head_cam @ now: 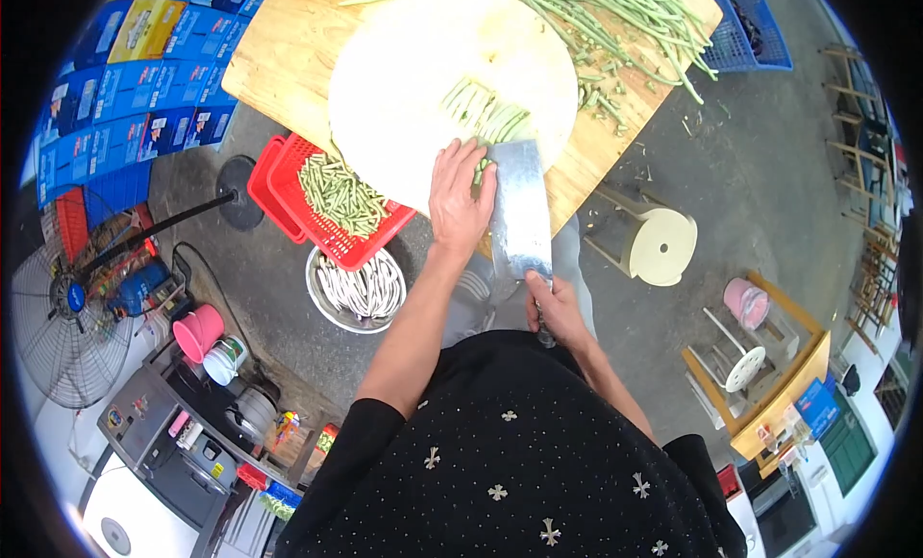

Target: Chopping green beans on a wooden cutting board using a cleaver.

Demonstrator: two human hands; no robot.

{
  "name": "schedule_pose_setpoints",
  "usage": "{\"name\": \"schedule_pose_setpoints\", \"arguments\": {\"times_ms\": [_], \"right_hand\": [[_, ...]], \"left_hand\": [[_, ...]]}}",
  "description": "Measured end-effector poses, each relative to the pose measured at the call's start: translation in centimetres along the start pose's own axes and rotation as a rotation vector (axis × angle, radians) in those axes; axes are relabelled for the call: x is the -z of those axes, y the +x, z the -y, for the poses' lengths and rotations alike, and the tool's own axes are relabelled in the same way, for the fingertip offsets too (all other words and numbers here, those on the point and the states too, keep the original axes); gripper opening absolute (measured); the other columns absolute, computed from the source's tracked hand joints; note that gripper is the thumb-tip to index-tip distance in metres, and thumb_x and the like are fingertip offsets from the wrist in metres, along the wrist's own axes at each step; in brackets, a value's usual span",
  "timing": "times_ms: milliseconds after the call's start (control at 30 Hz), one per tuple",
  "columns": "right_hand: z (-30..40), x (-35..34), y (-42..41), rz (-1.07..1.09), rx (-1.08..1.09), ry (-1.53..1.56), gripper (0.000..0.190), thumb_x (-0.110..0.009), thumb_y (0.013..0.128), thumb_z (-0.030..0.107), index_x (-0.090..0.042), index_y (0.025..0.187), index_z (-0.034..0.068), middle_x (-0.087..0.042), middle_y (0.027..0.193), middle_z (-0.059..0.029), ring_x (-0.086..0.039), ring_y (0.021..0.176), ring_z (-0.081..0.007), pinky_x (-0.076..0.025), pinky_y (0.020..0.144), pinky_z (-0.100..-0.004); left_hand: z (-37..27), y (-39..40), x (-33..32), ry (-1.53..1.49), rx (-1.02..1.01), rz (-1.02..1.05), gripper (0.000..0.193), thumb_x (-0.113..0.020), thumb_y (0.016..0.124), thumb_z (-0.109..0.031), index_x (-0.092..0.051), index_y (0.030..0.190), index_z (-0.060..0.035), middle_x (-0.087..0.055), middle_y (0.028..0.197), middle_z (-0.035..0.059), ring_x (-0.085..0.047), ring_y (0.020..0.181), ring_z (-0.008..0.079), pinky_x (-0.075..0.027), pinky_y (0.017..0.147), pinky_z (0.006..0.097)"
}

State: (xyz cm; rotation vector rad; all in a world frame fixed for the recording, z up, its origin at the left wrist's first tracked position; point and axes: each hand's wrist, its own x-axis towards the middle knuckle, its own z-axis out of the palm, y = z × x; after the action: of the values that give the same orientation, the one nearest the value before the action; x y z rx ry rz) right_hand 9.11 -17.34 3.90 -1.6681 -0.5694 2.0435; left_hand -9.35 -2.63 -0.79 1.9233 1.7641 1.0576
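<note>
My right hand [561, 309] grips the handle of a broad steel cleaver [520, 205], whose blade extends away from me over the near edge of a round white cutting board [404, 75]. Just left of the blade, my left hand [458, 194] lies on the board with its fingers forward and its thumb beside the steel. A few green bean pieces [482, 170] show between that thumb and the fingers. Beyond the fingertips, cut long beans [483, 111] lie side by side in a slanting row. The blade hides part of the board beneath it.
Whole long beans [613, 14] and scraps cover the far right of the wooden table [281, 60]. Below its left edge, a red plastic basket [288, 197] holds cut beans, beside a metal bowl [314, 288] of whitish strips. A cream stool [660, 244] stands right; a fan [72, 306] stands left.
</note>
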Motion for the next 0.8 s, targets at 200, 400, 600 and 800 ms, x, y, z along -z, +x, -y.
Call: {"name": "schedule_pose_setpoints", "arguments": {"times_ms": [200, 400, 600, 800], "right_hand": [[-0.5, 0.1, 0.6, 0.052, 0.027, 0.006, 0.048, -0.056, 0.111, 0.043, -0.056, 0.079, 0.007, -0.054, 0.057, -0.0014, -0.052, 0.046, -0.0114, -0.042, 0.046, -0.0298], [-0.1, -0.9, 1.2, 0.077, 0.017, -0.051, 0.046, -0.057, 0.111, 0.042, -0.057, 0.081, 0.007, -0.054, 0.057, -0.0007, -0.052, 0.046, -0.0107, -0.041, 0.045, -0.0298], [1.2, 0.7, 0.7, 0.134, -0.019, -0.071, 0.044, -0.058, 0.110, 0.040, -0.057, 0.082, 0.007, -0.054, 0.059, 0.0004, -0.051, 0.047, -0.0101, -0.040, 0.045, -0.0294], [5.7, 5.0, -1.3, 0.153, -0.020, -0.141, 0.047, -0.058, 0.111, 0.040, -0.056, 0.077, 0.007, -0.053, 0.056, -0.0001, -0.051, 0.046, -0.0099, -0.040, 0.044, -0.0295]], "left_hand": [[0.0, -0.3, 0.0, -0.052, 0.003, 0.036, 0.030, -0.072, 0.095, -0.011, -0.072, 0.123, 0.0003, -0.071, 0.131, 0.0183, -0.064, 0.128, 0.0410, -0.046, 0.115, 0.0536], [-2.3, -1.0, -0.7, -0.069, 0.078, -0.065, 0.035, -0.070, 0.097, -0.009, -0.069, 0.129, 0.0039, -0.067, 0.135, 0.0226, -0.061, 0.130, 0.0433, -0.045, 0.115, 0.0532], [-3.5, -1.9, -0.8, -0.137, 0.197, -0.071, 0.034, -0.065, 0.099, -0.005, -0.066, 0.131, 0.0070, -0.065, 0.140, 0.0239, -0.057, 0.136, 0.0445, -0.043, 0.117, 0.0526], [-7.8, 0.7, -2.4, -0.209, 0.183, -0.129, 0.030, -0.064, 0.101, -0.002, -0.067, 0.130, 0.0063, -0.063, 0.143, 0.0247, -0.056, 0.138, 0.0422, -0.042, 0.118, 0.0492]]}}
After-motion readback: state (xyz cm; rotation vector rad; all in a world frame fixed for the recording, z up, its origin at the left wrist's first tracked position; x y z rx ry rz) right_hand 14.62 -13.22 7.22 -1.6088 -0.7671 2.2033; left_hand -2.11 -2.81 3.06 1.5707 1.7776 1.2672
